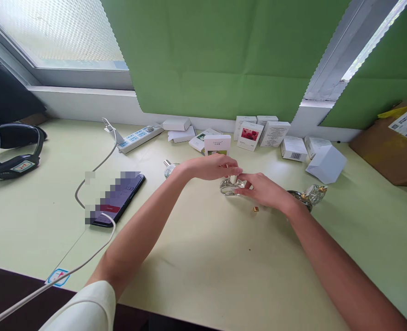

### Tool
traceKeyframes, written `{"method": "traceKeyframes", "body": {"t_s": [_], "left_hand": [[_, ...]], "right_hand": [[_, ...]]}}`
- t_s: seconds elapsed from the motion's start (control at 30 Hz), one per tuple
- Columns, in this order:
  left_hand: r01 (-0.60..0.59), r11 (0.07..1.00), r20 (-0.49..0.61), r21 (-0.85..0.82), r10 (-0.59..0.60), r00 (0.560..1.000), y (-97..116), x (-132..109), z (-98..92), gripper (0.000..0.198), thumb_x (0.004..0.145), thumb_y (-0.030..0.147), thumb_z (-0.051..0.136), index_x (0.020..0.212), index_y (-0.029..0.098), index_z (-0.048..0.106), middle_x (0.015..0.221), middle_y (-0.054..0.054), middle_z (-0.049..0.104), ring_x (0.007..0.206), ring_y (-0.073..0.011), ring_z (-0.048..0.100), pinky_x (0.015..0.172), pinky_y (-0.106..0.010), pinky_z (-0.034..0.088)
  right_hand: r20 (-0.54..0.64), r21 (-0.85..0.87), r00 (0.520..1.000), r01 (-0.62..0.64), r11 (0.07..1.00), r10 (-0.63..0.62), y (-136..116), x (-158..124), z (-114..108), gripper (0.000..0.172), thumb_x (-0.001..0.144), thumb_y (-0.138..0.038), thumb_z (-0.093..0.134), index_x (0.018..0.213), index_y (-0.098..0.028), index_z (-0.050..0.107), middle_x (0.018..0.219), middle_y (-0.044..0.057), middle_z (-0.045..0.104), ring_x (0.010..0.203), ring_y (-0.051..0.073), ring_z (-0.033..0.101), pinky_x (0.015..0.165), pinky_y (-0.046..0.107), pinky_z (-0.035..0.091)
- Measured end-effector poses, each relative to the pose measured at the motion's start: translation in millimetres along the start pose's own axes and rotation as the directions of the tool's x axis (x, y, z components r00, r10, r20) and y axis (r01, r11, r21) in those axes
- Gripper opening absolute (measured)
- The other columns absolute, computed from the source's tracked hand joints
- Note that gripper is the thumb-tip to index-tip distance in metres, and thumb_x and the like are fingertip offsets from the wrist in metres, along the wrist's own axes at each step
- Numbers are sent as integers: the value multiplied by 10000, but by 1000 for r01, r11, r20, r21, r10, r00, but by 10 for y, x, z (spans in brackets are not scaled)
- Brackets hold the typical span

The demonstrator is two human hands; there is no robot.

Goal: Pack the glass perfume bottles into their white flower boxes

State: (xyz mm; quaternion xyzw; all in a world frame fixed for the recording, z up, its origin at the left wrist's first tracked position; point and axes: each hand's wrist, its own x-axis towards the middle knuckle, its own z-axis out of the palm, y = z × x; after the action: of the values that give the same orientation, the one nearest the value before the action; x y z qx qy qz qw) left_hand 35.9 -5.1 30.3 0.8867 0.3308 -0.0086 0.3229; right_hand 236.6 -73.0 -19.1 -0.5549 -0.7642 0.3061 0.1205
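A clear glass perfume bottle [228, 187] stands upright on the table under both hands. My left hand [217, 166] reaches over its top, fingers bent around the white piece [234, 178] at the neck. From the other side my right hand [262, 188] grips the bottle between thumb and fingers, near the neck and shoulder. A small gold-coloured piece [256, 209] lies just in front of my right hand. Beyond my right wrist is a second bottle with a large clear faceted cap [315, 195]. Another glass bottle [169, 168] lies partly behind my left forearm.
Several small boxes [250, 135] line the back edge, and a white box [217, 144] stands right behind the bottle. At left are a phone [121, 197], a white cable [96, 250], a power strip [139, 138] and a black headset [14, 149]. A cardboard carton [389, 151] sits at right.
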Motion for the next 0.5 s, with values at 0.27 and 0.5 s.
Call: {"method": "traceKeyframes", "body": {"t_s": [0.27, 0.5], "left_hand": [[58, 998, 20, -29, -57, 998, 35, -5, 9, 503, 912, 648, 349, 997, 248, 642, 1027, -43, 653, 875, -190, 602, 685, -278, 427], [79, 983, 86, -165, -66, 994, 26, 6, 27, 488, 893, 668, 386, 996, 243, 604, 1079, -56, 635, 965, -200, 614, 746, -263, 506]], "right_hand": [[-13, 8, 1000, 9, 1000, -9, 28, -1, 11, 275, 877, -413, 576, 1101, -286, 671, 824, 19, 713, 637, 177, 616, 602, 267, 428], [-10, -1, 1000, 7, 1000, -7, 49, 0, 15, 255, 880, -440, 565, 1042, -265, 656, 820, 21, 704, 672, 181, 625, 621, 272, 435]]}}
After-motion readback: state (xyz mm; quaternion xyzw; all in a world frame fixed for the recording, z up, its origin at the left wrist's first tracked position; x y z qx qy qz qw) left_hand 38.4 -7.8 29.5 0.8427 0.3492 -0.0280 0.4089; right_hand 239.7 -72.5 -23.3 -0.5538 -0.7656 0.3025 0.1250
